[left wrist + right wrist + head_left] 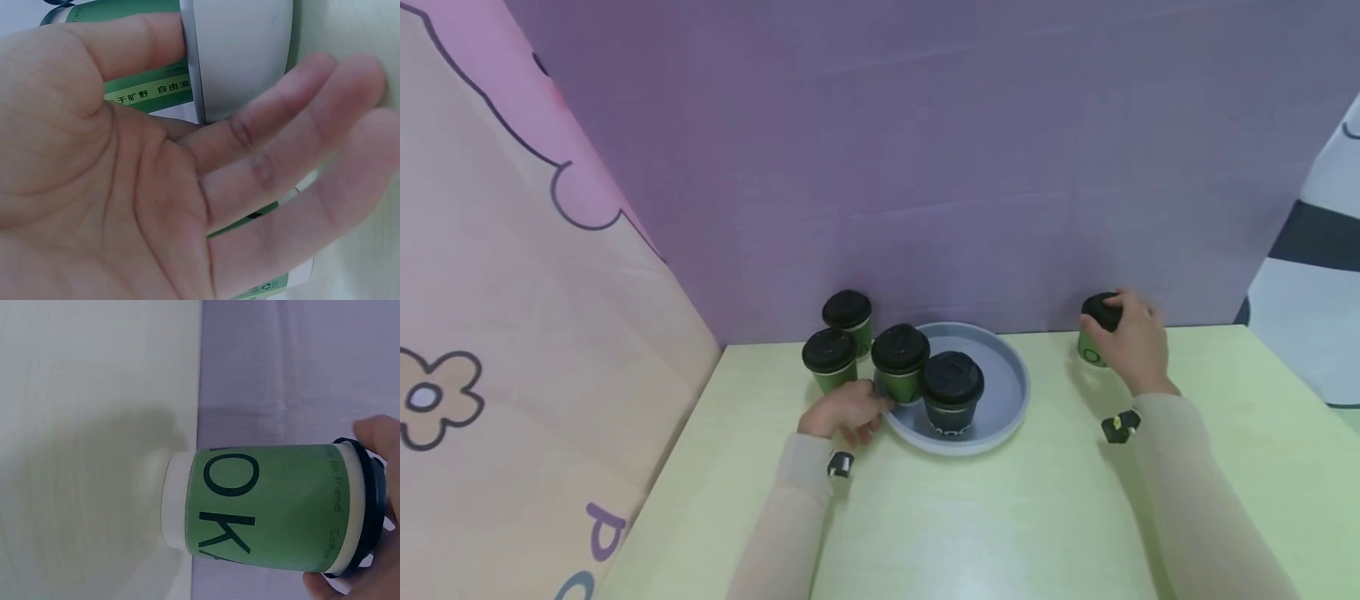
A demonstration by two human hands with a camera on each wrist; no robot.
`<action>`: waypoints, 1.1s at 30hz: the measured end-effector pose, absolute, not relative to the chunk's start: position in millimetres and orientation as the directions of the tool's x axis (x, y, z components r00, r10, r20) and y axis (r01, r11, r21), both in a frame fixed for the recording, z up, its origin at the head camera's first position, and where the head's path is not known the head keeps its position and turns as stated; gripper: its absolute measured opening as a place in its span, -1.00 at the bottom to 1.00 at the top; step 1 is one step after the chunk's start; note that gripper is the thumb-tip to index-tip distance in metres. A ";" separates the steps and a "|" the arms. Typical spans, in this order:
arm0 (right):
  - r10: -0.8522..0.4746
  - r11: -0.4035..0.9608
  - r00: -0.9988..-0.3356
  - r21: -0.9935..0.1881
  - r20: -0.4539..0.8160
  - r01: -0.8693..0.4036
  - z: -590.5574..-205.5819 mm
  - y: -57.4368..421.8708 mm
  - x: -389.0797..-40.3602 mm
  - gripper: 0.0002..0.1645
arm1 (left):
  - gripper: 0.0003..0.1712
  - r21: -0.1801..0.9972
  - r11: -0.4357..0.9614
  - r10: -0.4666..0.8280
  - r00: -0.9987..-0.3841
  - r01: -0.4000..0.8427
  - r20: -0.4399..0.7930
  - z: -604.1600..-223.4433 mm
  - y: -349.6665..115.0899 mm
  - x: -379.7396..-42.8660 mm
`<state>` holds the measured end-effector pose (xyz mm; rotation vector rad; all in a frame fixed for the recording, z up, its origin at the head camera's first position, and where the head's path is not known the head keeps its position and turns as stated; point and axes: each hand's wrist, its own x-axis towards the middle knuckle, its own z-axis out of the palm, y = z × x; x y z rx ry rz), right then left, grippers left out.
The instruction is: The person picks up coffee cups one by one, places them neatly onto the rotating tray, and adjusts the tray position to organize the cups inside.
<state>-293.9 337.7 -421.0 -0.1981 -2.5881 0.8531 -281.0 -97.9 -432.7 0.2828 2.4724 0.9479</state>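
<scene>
My right hand grips a green paper cup by its black lid, at the back right of the table. The cup stands upright, with large dark letters on its side. My left hand is at the left rim of a round grey tray. Its thumb touches the rim in the left wrist view, and three fingers extend loosely outside the wall; the index finger is mostly hidden. On the tray stand a green lidded cup and a dark lidded cup.
Left of the tray stand two more green lidded cups, a nearer one close beside my left hand and a farther one near the back. A purple backdrop rises behind the pale table; a printed panel borders the left.
</scene>
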 end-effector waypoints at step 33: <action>0.190 0.903 -0.953 -0.423 0.237 0.075 -418.3 343.3 -301.1 0.00 | -0.69 0.690 0.722 0.366 -0.875 0.052 -0.318 -438.5 -97.4 -284.9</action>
